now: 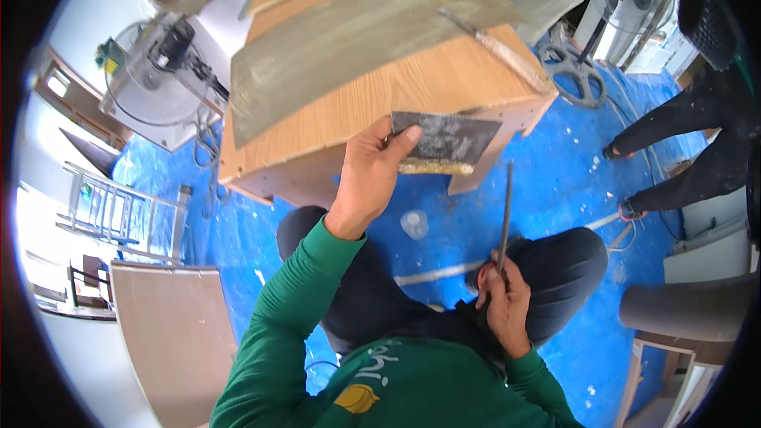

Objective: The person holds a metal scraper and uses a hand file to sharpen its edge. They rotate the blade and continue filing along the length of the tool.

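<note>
Two hands are holding separate objects, clock positions being read from the view's centre; the left hand (369, 168), near that centre, is pinching a dark flat plate (453, 141) at 1 o'clock, its thumb pressing the visible face, its other fingertips hiding behind; the right hand (507, 301), between 4 and 5 o'clock, is curling its fingers around a slender dark rod (506, 218) pointing toward 12; at 12 o'clock a wood-grain box (380, 95) is supporting a grey sheet (333, 47).
</note>
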Demonstrator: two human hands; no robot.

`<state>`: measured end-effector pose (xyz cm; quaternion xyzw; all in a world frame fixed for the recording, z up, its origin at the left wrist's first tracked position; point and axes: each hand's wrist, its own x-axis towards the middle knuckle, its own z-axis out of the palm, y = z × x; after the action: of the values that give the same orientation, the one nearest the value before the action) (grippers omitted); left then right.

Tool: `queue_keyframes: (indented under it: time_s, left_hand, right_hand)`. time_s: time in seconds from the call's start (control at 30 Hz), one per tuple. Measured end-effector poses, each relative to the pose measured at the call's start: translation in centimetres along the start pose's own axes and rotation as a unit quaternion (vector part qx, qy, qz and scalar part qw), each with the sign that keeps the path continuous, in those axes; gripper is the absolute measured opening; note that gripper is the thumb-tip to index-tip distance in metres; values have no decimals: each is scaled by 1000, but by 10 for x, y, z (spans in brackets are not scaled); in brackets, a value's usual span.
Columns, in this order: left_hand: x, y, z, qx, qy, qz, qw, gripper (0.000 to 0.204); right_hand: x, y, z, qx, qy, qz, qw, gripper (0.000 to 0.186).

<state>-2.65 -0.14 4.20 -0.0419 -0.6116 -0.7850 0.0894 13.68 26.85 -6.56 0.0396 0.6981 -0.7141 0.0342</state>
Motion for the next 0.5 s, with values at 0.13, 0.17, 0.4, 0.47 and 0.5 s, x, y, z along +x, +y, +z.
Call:
queue_keyframes:
  time_s: [0.13, 0.17, 0.4, 0.47, 0.5]
  left_hand:
    - [-10, -16, 17, -147, 36, -94, 984, 30]
    - [-9, -24, 12, -145, 39, -109, 983, 33]
    - [1, -49, -2, -181, 49, -99, 977, 32]
    - [0, -52, -1, -195, 52, -85, 976, 32]
    - [1, -54, -2, -186, 45, -86, 978, 31]
  right_hand:
    - [9, -20, -4, -26, 29, -86, 996, 47]
    - [11, -28, -6, -49, 11, -95, 994, 48]
    - [31, -104, 36, -169, -56, -67, 982, 56]
    - [38, -115, 45, -205, -79, -112, 969, 62]
    - [43, -117, 48, -216, -89, -151, 960, 62]
